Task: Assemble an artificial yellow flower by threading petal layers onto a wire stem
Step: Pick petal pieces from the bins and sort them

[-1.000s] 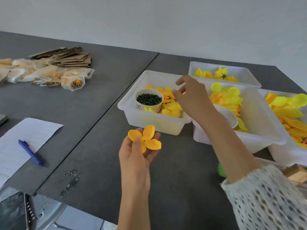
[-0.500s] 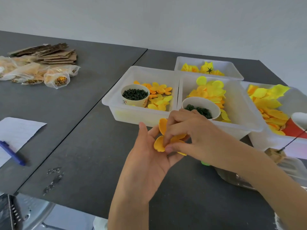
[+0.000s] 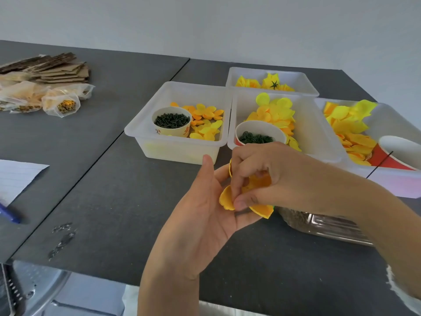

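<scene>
- The left hand (image 3: 205, 213) lies palm up over the near table (image 3: 114, 201), its fingers cradling the orange petal (image 3: 226, 199).
- The right hand (image 3: 268, 176) comes in from the right; its curled fingers pinch the petal's middle.
- Petal bins (image 3: 177, 147) sit just beyond.

Place: a small craft assembly workroom, looking like piecework flower-making.
Worktop (image 3: 114, 190): two plain dark grey tables are standing edge to edge against a bare pale wall (image 3: 205, 23).
Sorting: white plastic bins (image 3: 177, 147) are sitting in a cluster far right, holding yellow petals (image 3: 275, 112) by kind, with paper cups (image 3: 172, 122) of dark green parts.
Stock: bagged supplies (image 3: 61, 104) and flattened cardboard (image 3: 57, 69) are lying far left.
Records: lined paper (image 3: 16, 176) and a blue pen (image 3: 9, 215) are lying near left.
</scene>
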`<act>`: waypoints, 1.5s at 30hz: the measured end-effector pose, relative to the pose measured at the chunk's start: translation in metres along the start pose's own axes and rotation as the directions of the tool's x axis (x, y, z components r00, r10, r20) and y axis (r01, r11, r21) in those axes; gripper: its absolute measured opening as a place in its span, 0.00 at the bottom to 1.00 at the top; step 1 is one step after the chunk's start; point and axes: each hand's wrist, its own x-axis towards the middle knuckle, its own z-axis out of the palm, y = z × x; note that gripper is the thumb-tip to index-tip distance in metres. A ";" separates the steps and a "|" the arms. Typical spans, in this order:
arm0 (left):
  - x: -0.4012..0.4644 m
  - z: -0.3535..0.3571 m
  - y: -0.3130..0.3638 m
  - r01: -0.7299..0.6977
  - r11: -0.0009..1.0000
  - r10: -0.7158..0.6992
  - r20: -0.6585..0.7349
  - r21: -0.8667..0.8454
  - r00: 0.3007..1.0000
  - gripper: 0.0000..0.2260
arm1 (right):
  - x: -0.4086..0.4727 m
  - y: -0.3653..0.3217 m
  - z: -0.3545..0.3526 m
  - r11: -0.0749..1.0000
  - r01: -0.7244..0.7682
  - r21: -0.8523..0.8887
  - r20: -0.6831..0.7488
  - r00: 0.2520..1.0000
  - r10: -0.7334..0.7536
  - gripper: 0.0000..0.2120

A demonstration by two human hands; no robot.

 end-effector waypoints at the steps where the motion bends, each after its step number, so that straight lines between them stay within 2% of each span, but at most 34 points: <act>1: -0.001 0.001 0.000 0.005 1.000 -0.005 0.002 -0.002 1.000 0.35 | -0.001 -0.001 0.000 1.000 0.004 -0.022 0.006 1.000 -0.003 0.06; 4: -0.002 0.001 -0.001 0.008 1.000 -0.008 0.002 0.007 1.000 0.35 | -0.002 -0.002 0.001 0.999 0.006 -0.048 -0.001 1.000 -0.006 0.07; 17: -0.005 0.002 0.000 0.016 0.999 -0.015 0.031 -0.032 0.999 0.33 | -0.005 0.001 0.000 0.999 0.007 0.041 0.026 1.000 -0.008 0.03; 20: -0.005 0.000 0.000 -0.003 0.998 0.004 0.025 -0.069 1.000 0.29 | -0.007 0.003 0.001 0.996 0.015 0.092 -0.023 1.000 -0.013 0.03; 23: -0.005 -0.002 0.000 -0.012 0.993 0.015 0.026 -0.121 1.000 0.24 | -0.009 0.004 0.005 0.996 0.037 0.081 -0.100 0.995 -0.028 0.04; 27: -0.006 -0.001 0.001 -0.030 0.990 0.036 0.045 -0.136 0.998 0.21 | -0.011 0.006 0.010 0.996 0.057 0.066 -0.194 0.980 -0.043 0.08; 32: -0.006 0.002 0.002 -0.069 0.993 0.076 0.075 -0.097 0.994 0.23 | -0.013 0.008 0.012 0.997 0.043 0.057 -0.257 0.966 -0.027 0.09; 40: -0.002 0.008 -0.006 -0.125 0.992 0.126 -0.015 0.027 0.992 0.22 | -0.016 0.008 0.013 0.997 0.029 0.074 -0.306 0.952 -0.005 0.12; 45: -0.001 0.012 -0.006 -0.142 0.989 0.144 -0.038 0.051 0.989 0.22 | -0.021 0.008 0.012 0.998 0.052 0.040 -0.354 0.935 -0.034 0.09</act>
